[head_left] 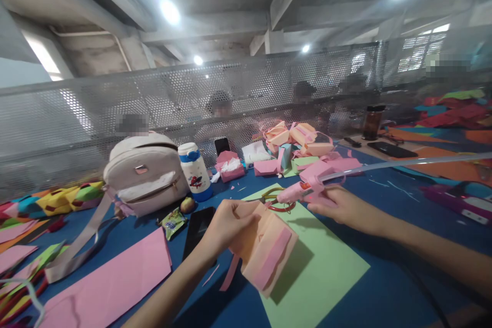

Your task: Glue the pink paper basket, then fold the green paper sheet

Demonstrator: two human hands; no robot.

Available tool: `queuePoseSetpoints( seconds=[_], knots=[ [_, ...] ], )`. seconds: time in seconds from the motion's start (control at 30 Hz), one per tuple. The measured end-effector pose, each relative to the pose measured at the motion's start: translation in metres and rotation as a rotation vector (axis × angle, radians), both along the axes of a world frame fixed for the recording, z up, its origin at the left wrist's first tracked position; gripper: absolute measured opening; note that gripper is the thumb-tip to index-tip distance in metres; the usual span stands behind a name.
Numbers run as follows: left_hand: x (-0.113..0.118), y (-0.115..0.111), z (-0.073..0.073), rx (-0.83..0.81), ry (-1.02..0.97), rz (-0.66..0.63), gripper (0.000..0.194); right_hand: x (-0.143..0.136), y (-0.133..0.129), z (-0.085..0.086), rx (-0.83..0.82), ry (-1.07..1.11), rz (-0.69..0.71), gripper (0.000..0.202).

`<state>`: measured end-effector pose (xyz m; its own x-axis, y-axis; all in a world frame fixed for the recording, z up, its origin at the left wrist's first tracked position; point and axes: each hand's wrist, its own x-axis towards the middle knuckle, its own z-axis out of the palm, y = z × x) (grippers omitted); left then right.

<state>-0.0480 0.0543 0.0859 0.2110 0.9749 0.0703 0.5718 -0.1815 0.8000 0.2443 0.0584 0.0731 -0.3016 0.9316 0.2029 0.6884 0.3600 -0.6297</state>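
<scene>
My left hand (231, 224) is closed on the upper edge of a folded peach paper piece (265, 251), which has a pink strip across its front and another pink strip hanging below. My right hand (333, 204) grips a pink glue gun (298, 192), its nozzle pointing left above the paper piece. A clear glue stick runs from the back of the gun to the right. Scissors (282, 207) with red and olive handles lie behind the paper piece, on a green sheet (323, 266). The nozzle overlaps the scissors in view; whether they touch, I cannot tell.
A pink sheet (111, 287), black phone (198, 228) and snack packet (173, 223) lie left. Behind them stand a white backpack (148, 174) and bottle (195, 174). Folded paper pieces (303, 136) are piled at the back; a purple tool (457, 205) lies right. A perforated metal screen (246, 89) crosses behind.
</scene>
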Motion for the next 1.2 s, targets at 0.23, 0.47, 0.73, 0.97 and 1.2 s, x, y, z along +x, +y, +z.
queuePoseSetpoints(
  seconds=[0.23, 0.47, 0.73, 0.97, 1.2],
  knots=[
    [0.001, 0.001, -0.002, 0.02, 0.019, 0.036, 0.032, 0.003, 0.001, -0.002, -0.167, 0.103, 0.002, 0.061],
    [-0.003, 0.004, -0.006, 0.011, 0.008, 0.022, 0.037, 0.001, -0.004, 0.005, -0.238, 0.144, 0.004, 0.061],
    [0.0, 0.0, -0.003, 0.002, -0.005, 0.022, 0.044, -0.003, 0.001, 0.002, -0.21, 0.224, 0.031, 0.061],
    [-0.001, 0.0, -0.001, 0.021, -0.028, 0.01, 0.043, 0.017, 0.004, 0.003, -0.206, 0.268, 0.015, 0.069],
    [0.004, -0.005, 0.007, 0.011, -0.069, -0.019, 0.041, 0.071, 0.004, 0.001, -0.146, 0.281, -0.11, 0.054]
  ],
)
